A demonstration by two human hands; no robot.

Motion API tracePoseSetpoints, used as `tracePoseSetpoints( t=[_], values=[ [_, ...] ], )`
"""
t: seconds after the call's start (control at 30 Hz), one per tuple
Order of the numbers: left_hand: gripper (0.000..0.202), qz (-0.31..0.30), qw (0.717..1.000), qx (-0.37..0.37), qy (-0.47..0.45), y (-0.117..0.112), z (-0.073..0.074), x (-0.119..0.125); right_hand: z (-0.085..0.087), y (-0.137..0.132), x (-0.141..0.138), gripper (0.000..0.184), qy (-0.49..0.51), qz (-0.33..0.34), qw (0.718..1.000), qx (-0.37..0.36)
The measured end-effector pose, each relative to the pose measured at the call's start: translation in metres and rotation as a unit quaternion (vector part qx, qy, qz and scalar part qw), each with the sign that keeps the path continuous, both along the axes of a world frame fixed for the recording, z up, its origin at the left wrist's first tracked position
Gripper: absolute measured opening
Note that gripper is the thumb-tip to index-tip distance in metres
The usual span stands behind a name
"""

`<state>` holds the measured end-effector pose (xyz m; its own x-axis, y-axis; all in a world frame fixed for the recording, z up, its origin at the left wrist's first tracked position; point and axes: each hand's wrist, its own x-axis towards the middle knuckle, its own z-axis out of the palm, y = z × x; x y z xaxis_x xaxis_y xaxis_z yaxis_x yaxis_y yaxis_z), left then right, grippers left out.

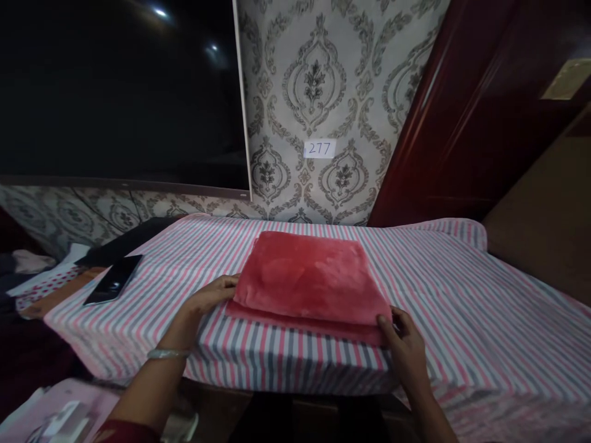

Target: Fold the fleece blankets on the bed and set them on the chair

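A folded red plush cloth [309, 280] lies on a surface covered with a pink, grey and white striped sheet [462, 295]. My left hand [213, 294] rests at the cloth's near left corner, fingers stretched against its edge; a bangle sits on that wrist. At the near right corner my right hand [402, 344] has its fingers curled and touches the cloth's lower layer. Neither hand lifts the cloth.
A dark phone [113, 280] lies on the sheet's left part. A large black screen [120, 92] hangs on the patterned wall, beside a paper label reading 277 [320, 148]. A dark red wooden cabinet [484, 104] stands at right. Clutter lies at far left.
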<state>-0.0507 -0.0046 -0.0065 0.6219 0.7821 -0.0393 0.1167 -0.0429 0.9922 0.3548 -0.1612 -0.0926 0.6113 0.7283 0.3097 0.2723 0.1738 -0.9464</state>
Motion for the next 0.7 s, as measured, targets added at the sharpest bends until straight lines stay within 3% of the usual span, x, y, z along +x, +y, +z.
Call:
tracePoseSetpoints(
  t=[0.07, 0.2, 0.37, 0.57, 0.7],
  values=[
    [0.031, 0.033, 0.999, 0.005, -0.027, -0.003, -0.003, -0.001, -0.002, -0.001, -0.003, 0.048, 0.007, -0.029, 0.999, 0.016],
    [0.035, 0.109, 0.991, 0.035, -0.066, -0.013, -0.012, -0.004, -0.004, -0.002, -0.003, 0.044, -0.069, -0.059, 0.995, 0.045],
    [0.042, 0.167, 0.982, 0.066, -0.064, -0.02, -0.021, -0.01, -0.002, -0.004, 0.006, 0.051, -0.054, -0.078, 0.995, -0.002],
    [0.034, 0.103, 0.993, 0.06, 0.016, -0.011, -0.01, -0.013, 0.016, -0.001, 0.009, 0.052, -0.034, 0.019, 0.998, -0.059],
    [0.028, 0.062, 0.996, -0.001, 0.061, 0.007, 0.005, -0.006, 0.038, 0.018, 0.02, 0.053, -0.067, 0.052, 0.991, -0.105]
  ],
)
